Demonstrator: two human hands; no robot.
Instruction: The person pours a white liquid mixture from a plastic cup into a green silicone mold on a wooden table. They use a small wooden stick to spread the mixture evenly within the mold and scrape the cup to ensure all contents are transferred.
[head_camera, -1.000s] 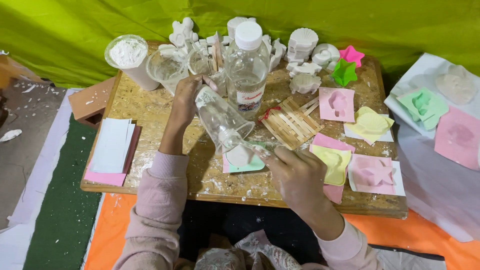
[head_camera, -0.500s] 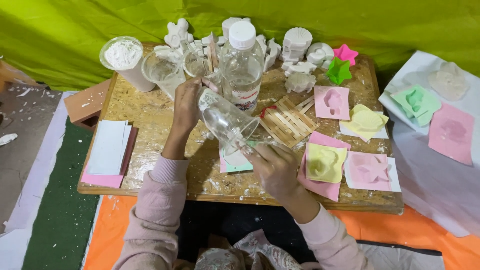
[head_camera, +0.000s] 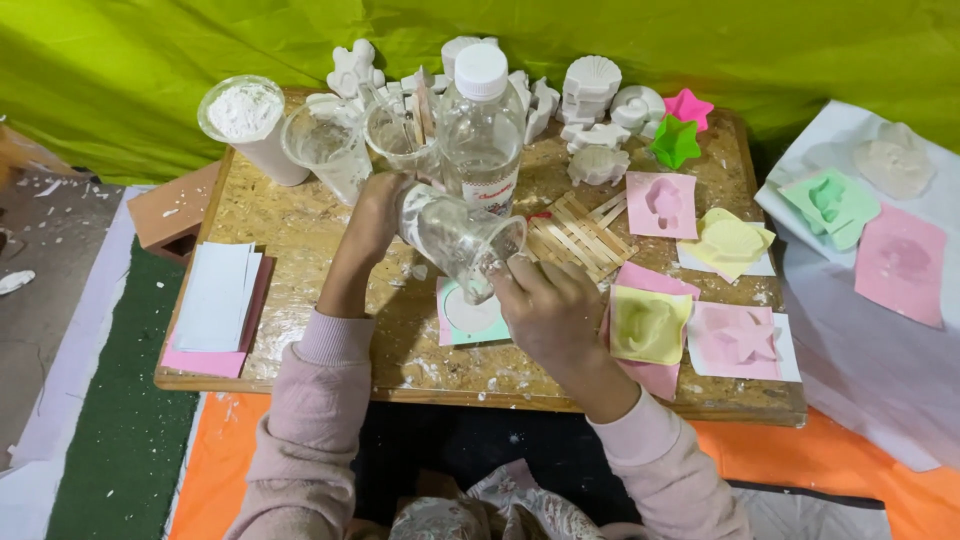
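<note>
Head | clear cup (head_camera: 455, 235) tipped between hands | over mould (head_camera: 470, 312)

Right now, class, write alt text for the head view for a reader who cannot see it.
A left hand tips a clear plastic cup over a round green mould on a chipboard table; the right hand touches the cup's rim. Behind stand a clear plastic bottle and white plaster casts.
</note>
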